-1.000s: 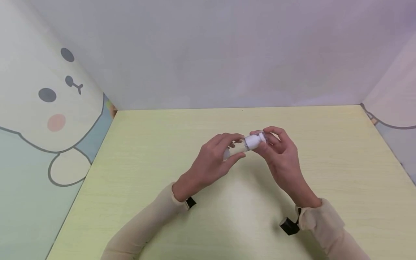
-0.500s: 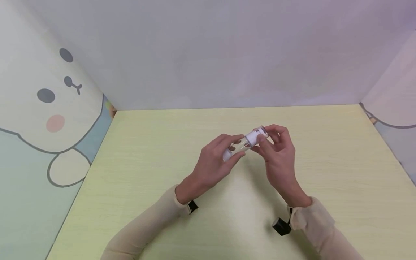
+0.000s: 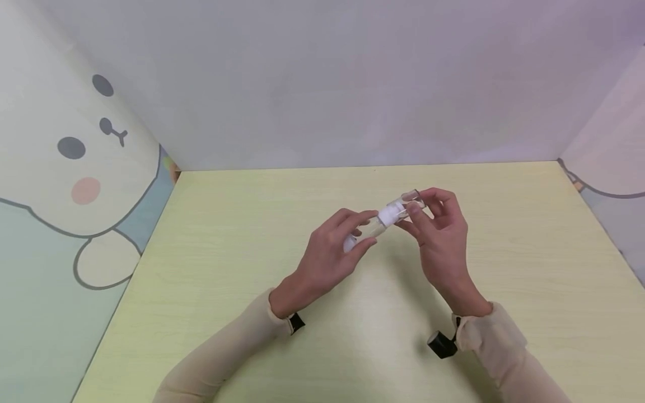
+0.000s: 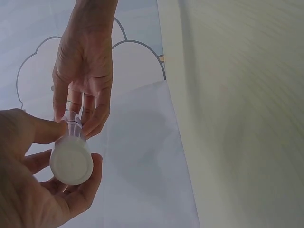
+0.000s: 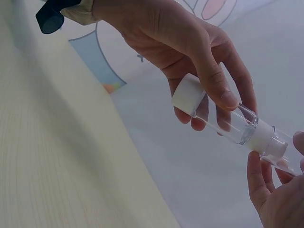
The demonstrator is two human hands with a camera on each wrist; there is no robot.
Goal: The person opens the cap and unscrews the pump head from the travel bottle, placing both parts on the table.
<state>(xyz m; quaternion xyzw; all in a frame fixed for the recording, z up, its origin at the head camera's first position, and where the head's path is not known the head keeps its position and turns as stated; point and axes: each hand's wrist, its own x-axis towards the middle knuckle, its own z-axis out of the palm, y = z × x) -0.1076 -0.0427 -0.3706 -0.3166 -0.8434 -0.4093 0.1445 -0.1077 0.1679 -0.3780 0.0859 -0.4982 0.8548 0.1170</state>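
Observation:
A small clear bottle [image 3: 374, 228] with a white base [image 4: 71, 160] and a white collar [image 5: 259, 136] is held tilted above the table. My left hand [image 3: 330, 246] grips its body, thumb on one side and fingers on the other, as the right wrist view also shows. At the upper end, my right hand [image 3: 443, 243] pinches a clear cap [image 3: 413, 197] between thumb and fingers. The cap stands out past the collar, and a short white nozzle [image 5: 277, 147] shows through it. Whether the cap still touches the collar, I cannot tell.
A pale wooden table [image 3: 242, 224] lies below both hands. Behind it rises a plain light wall [image 3: 322, 84], with a cartoon-printed panel [image 3: 45, 184] on the left side. A black wrist camera [image 3: 442, 344] hangs at the right sleeve.
My right hand has shifted slightly up and right, and the clear cap has slid outward along the bottle's upper end. The left hand keeps its grip, nearly in place.

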